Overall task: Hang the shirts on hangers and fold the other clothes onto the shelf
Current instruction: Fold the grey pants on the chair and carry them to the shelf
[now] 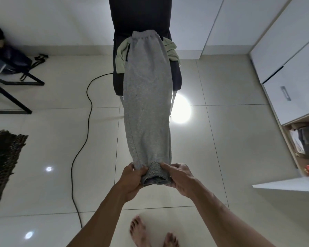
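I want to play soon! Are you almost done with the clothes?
Not yet. Both hands, left and right, hold the cuffs of the grey sweatpants, stretched out from the chair, not folded yet. A green garment still waits underneath. No finished hanging or folding is clearly in view.

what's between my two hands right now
In the head view, the cuffed ankle end of the grey sweatpants sits between the left hand and right hand, both gripping it.

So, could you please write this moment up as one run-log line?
stage: folding | item: grey sweatpants | left hand: gripping cuffs | right hand: gripping cuffs | waistband: on chair
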Available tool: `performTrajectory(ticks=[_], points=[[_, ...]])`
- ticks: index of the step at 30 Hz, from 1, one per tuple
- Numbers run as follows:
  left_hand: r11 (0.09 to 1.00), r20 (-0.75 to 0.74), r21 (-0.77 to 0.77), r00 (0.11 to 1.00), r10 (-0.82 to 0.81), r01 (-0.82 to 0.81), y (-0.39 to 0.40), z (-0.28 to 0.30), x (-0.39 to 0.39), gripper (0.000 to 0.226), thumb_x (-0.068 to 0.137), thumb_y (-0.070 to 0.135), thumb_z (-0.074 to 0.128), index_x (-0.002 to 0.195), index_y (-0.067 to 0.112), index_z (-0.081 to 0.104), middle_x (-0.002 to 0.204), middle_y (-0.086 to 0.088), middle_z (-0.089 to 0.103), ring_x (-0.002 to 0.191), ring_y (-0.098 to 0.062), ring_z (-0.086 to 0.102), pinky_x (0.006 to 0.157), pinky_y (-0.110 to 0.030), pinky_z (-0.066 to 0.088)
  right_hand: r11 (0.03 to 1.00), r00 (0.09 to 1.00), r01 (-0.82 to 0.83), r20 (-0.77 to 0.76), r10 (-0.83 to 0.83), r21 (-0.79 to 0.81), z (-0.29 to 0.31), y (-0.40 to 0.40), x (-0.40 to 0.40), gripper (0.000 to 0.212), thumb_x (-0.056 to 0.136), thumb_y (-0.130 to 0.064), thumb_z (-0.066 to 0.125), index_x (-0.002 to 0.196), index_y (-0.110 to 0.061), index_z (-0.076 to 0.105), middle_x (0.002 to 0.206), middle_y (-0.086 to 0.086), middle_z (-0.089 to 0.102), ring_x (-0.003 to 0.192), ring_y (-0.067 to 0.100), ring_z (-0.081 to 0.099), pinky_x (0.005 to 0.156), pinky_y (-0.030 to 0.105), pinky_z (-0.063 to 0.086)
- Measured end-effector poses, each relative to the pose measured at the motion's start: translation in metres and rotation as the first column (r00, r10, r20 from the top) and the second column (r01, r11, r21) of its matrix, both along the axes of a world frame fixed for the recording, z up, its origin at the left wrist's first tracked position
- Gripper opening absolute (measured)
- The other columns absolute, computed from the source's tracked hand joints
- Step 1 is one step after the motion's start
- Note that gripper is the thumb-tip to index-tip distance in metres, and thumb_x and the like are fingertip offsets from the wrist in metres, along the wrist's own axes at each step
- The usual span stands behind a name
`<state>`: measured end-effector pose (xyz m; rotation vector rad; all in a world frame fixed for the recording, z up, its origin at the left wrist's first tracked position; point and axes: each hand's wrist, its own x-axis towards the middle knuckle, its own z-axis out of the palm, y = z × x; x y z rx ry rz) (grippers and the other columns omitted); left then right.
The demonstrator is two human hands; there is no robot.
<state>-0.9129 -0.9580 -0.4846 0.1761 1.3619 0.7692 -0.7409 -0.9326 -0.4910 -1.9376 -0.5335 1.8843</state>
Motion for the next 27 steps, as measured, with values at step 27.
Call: performTrajectory(ticks=[27], points=[[0.993,-0.312,0.111,0.947,0.077,-0.044,0.016,0.028,0.0,0.077,0.089,-0.001,0.068,0.141,0.03,0.021,0.119,-0.019,0.056,0.094,-0.03,0.066,0.065,-0.032,0.057,0.953,0.961,-0.179,-0.164,0.223,0.242,0.029,0.004,0.005,0.034,0.086,-0.008,0.072,0.113,-0.026,0.061,0.105,0.008,0.067,0.089,0.02,0.064,0.071,0.037,0.056]])
